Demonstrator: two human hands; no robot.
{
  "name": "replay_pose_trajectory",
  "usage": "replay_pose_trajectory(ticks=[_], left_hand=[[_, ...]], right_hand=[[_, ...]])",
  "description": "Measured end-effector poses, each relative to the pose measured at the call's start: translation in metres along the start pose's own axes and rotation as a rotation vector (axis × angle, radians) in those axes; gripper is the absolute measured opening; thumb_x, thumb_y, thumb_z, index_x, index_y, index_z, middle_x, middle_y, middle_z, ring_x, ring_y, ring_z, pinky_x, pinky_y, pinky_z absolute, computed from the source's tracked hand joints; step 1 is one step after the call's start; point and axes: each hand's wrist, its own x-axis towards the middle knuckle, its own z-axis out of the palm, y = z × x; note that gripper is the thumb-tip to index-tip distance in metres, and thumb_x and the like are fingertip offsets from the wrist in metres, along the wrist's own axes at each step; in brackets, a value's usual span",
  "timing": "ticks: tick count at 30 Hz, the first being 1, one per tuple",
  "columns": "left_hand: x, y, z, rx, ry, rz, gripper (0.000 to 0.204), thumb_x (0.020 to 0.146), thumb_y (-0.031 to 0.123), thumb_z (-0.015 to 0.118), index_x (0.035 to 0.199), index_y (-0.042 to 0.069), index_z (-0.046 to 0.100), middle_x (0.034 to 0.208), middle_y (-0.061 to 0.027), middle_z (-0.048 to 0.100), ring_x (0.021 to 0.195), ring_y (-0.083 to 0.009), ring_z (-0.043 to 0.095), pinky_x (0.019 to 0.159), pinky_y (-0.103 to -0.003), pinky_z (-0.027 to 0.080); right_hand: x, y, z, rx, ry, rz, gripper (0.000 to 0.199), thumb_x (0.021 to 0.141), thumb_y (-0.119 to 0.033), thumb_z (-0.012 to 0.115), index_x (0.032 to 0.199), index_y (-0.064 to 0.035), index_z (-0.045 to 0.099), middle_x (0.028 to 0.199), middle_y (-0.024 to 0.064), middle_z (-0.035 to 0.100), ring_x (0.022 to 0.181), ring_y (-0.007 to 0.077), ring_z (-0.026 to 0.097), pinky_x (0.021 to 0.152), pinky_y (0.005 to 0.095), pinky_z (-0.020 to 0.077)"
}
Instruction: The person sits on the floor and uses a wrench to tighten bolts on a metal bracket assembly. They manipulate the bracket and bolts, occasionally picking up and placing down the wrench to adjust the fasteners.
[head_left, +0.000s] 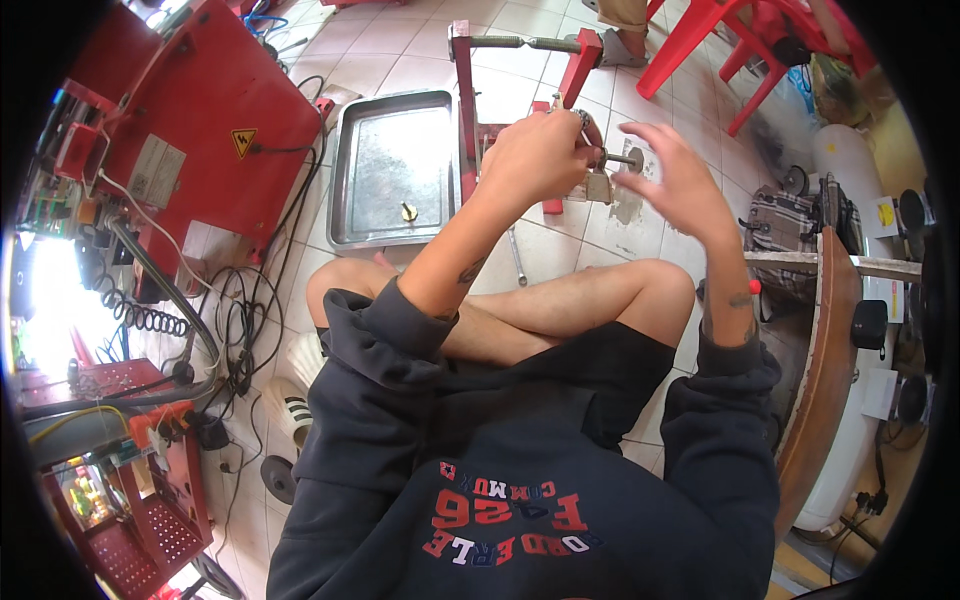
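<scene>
Metal shaft (622, 158) horizontal, pointing right

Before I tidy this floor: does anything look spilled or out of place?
A tool lies loose on the tiles beside the knee, cables sprawl tangled by the red machine, and a grey stain marks the tile under the right hand.

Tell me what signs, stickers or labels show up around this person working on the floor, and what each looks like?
Warning sticker: on the red machine at left, yellow triangle with a black lightning bolt.
Yellow sticker: on the white cylinder at far right, small and roundish.
Grey plate: on the same red machine, rectangular, lettering too small to tell.
</scene>
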Motion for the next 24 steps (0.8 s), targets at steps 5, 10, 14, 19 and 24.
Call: replay_pose_trajectory(ticks=[5, 10, 14, 19, 24], left_hand=[[-0.005, 0.002, -0.002, -0.036, 0.089, 0.073, 0.024, 0.087, 0.026, 0.065, 0.091, 0.004, 0.072, 0.085, -0.0141, 0.072, 0.083, -0.0321, 0.07, 0.076, -0.041, 0.053], [-0.005, 0.019, -0.009, 0.155, -0.042, -0.162, 0.044, 0.093, 0.043, 0.056, 0.085, 0.002, 0.072, 0.084, -0.0204, 0.07, 0.082, -0.0381, 0.068, 0.076, -0.046, 0.052], [-0.004, 0.008, -0.007, 0.167, -0.043, -0.132, 0.05, 0.093, 0.047, 0.054, 0.085, 0.001, 0.071, 0.083, -0.0218, 0.069, 0.081, -0.0394, 0.067, 0.075, -0.047, 0.052], [0.004, 0.004, -0.002, 0.134, -0.081, -0.071, 0.042, 0.091, 0.042, 0.061, 0.088, 0.002, 0.072, 0.084, -0.0203, 0.07, 0.08, -0.0355, 0.069, 0.075, -0.044, 0.053], [0.005, -0.003, 0.0, 0.006, -0.085, -0.021, 0.033, 0.088, 0.034, 0.065, 0.09, 0.003, 0.073, 0.085, -0.0193, 0.071, 0.081, -0.0312, 0.07, 0.075, -0.041, 0.053]], right_hand=[[-0.004, 0.018, 0.015, 0.99, -0.267, 0.792, 0.048, 0.098, -0.048, 0.054, 0.103, -0.0018, 0.066, 0.069, 0.0042, 0.061, 0.063, 0.0087, 0.061, 0.056, 0.0197, 0.0452], [-0.005, -0.007, 0.046, 1.025, 0.149, 0.72, 0.033, 0.099, -0.034, 0.055, 0.09, -0.0045, 0.064, 0.063, -0.0023, 0.054, 0.056, 0.0062, 0.05, 0.053, 0.0203, 0.0412], [0.004, -0.011, 0.026, 1.199, -0.049, 0.758, 0.025, 0.098, -0.029, 0.055, 0.094, -0.0056, 0.064, 0.071, -0.0021, 0.056, 0.061, 0.005, 0.05, 0.054, 0.0222, 0.0416], [0.004, 0.02, 0.036, 1.046, -0.23, 0.639, 0.027, 0.097, -0.026, 0.055, 0.112, -0.0064, 0.065, 0.085, -0.0002, 0.06, 0.074, 0.0056, 0.055, 0.065, 0.0238, 0.0486], [0.008, -0.007, 0.025, 1.079, -0.142, 0.778, 0.029, 0.097, -0.031, 0.059, 0.093, -0.0042, 0.069, 0.069, -0.0024, 0.057, 0.068, 0.0058, 0.055, 0.066, 0.022, 0.0467]])
